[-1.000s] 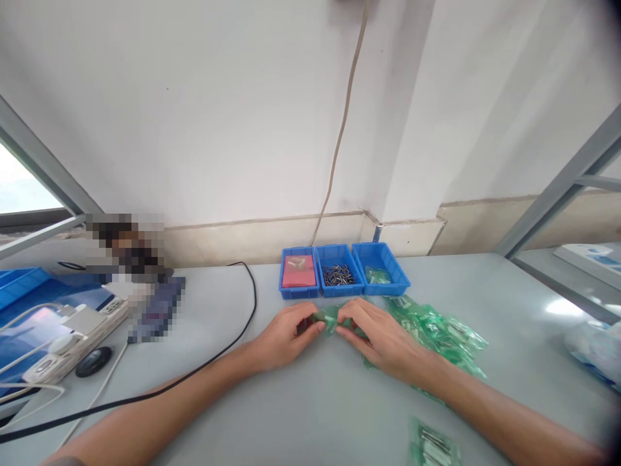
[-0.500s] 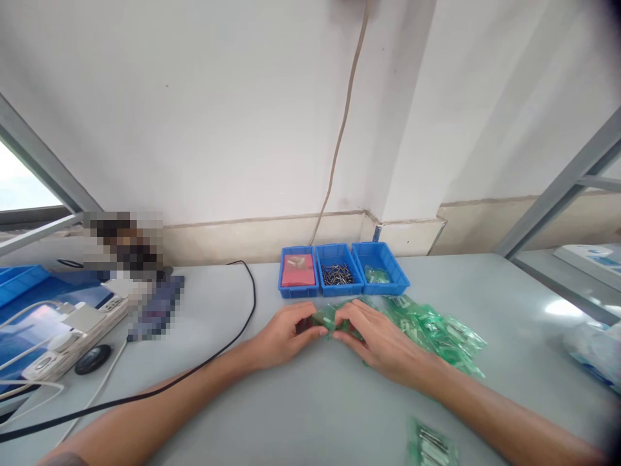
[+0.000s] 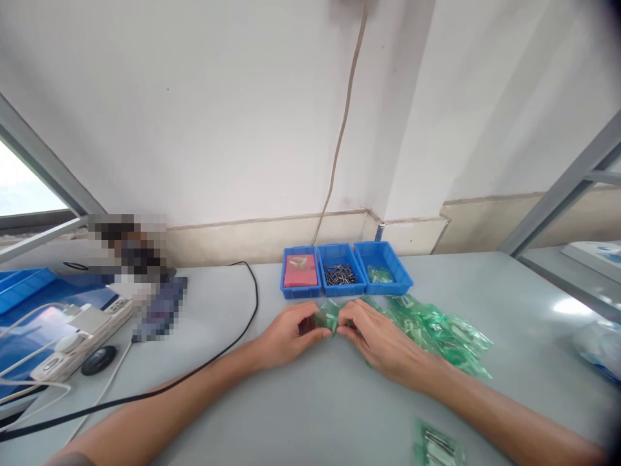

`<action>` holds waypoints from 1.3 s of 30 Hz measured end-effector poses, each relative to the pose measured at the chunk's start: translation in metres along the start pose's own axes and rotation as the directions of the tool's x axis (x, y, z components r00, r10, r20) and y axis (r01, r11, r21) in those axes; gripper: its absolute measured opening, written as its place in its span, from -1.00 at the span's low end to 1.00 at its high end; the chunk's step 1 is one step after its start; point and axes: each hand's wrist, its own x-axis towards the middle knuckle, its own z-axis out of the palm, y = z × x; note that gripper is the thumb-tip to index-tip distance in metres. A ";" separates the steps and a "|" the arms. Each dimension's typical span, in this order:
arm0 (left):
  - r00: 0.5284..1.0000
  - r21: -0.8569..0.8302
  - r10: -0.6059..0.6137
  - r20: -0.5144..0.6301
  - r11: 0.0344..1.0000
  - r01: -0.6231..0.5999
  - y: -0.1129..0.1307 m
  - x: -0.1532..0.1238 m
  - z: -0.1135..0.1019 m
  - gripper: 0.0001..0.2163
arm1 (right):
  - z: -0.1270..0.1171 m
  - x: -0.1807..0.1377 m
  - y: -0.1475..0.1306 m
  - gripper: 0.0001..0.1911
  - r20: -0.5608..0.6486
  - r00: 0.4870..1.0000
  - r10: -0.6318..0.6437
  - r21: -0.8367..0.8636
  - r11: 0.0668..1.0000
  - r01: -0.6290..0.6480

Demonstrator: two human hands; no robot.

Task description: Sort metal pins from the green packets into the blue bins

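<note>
Between both hands is a small green plastic bag (image 3: 326,315), just in front of the blue bins. My left hand (image 3: 291,333) pinches its left side with thumb and fingers. The opposite side is gripped by my right hand (image 3: 371,330), whose fingers are closed. What lies inside the bag is too blurred to tell. Right behind and beside my right hand is a heap of green plastic bags (image 3: 444,330). Nearer the front, a single green bag (image 3: 439,446) with slim metal pieces lies on the grey table (image 3: 310,414).
Three blue bins stand along the wall: one with a red packet (image 3: 301,272), one with small metal pieces (image 3: 339,274), one with green bags (image 3: 380,274). A black cable (image 3: 218,356) crosses over my left forearm. A power strip (image 3: 82,343) and black mouse (image 3: 98,360) lie left.
Both hands stay closed on the green bag, with only slight finger movement. The whole view has shifted a little to the right.
</note>
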 end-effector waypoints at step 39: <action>0.993 -0.051 -0.060 0.104 0.997 0.066 0.003 -0.002 0.000 -0.77 | 0.001 0.000 -0.003 -0.90 -0.006 1.000 -0.017 0.047 0.999 0.017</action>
